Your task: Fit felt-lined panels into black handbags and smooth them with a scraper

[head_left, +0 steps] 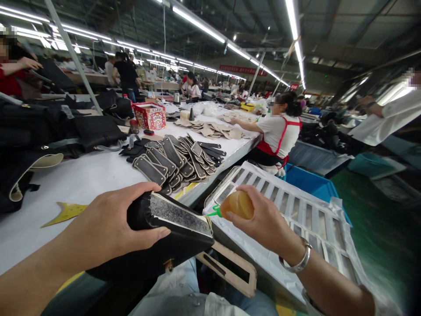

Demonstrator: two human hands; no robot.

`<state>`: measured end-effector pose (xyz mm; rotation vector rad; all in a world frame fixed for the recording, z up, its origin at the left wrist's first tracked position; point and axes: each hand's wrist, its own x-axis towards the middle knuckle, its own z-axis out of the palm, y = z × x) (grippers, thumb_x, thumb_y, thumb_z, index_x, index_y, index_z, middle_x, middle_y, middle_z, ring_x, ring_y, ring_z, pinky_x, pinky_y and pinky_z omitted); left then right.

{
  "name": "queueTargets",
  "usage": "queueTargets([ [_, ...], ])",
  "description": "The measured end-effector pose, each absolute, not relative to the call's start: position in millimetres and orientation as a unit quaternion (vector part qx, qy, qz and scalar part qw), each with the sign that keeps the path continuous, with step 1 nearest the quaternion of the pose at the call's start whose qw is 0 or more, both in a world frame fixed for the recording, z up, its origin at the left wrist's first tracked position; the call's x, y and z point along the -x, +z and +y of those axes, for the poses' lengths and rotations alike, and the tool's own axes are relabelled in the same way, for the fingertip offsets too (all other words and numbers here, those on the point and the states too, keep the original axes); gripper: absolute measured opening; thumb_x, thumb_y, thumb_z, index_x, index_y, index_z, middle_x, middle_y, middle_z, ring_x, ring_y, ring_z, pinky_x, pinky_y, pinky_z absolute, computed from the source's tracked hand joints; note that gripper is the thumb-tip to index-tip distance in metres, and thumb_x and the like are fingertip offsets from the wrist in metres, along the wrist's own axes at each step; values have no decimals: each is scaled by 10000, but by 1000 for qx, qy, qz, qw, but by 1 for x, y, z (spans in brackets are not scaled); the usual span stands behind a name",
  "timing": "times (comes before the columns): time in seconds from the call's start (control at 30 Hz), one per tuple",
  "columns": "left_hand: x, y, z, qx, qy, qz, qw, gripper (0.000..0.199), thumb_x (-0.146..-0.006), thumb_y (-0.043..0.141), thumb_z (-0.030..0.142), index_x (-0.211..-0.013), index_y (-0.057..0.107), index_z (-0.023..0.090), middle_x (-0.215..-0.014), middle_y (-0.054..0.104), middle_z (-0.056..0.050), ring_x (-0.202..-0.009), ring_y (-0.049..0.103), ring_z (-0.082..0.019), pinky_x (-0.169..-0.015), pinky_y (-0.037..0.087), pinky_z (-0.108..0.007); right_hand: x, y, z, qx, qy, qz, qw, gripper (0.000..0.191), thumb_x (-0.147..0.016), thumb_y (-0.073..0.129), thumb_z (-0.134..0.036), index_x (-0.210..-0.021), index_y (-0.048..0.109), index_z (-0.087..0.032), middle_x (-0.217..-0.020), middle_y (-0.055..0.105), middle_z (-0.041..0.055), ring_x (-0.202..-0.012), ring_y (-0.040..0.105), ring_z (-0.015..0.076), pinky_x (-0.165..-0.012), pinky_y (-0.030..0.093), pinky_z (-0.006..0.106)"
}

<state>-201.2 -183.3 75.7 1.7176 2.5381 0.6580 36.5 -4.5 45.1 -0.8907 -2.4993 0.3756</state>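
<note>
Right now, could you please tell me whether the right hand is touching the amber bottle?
Touching. The head view shows the right hand closed around the amber bottle, with digits lying along its surface.

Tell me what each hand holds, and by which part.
Left hand: black bag, by its left end. Right hand: amber bottle, by its body, not the green nozzle.

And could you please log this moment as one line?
left hand: grips black bag | right hand: holds amber bottle | green nozzle: near grey strip's end
</note>
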Motion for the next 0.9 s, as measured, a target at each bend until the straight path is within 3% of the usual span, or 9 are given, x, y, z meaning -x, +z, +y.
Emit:
queueTargets([
  [0.13,204,79,-183,-542,237,806,34,613,-611,611,628,-1119,564,287,-930,679,6,-804,640,-219,-700,505,-263,-40,46,1,287,146,-922,214,462,-720,645,-344,-1124,476,-198,-985,598,48,-824,575,180,-730,446,288],
  [0.33,214,78,-181,-529,263,803,81,578,-639,582,633,-1103,563,288,-970,663,43,-875,622,-237,-769,510,-313,-54,54,0,269,137,-927,224,496,-713,655,-348,-1154,473,-212,-1023,596,56,-841,579,191,-758,451,303],
  [0.53,221,78,-181,-517,277,804,100,581,-657,543,652,-1105,554,282,-946,660,58,-865,620,-242,-781,505,-336,-72,62,-5,299,184,-904,245,469,-713,650,-324,-1131,466,-221,-961,595,32,-748,570,160,-679,469,271],
  [0.9,220,66,-194,-486,337,803,71,485,-651,576,618,-1042,588,332,-865,681,83,-801,652,-235,-649,553,-280,-86,-8,-23,383,308,-790,366,469,-775,615,-349,-1176,414,-210,-993,562,50,-777,567,175,-684,494,303],
])
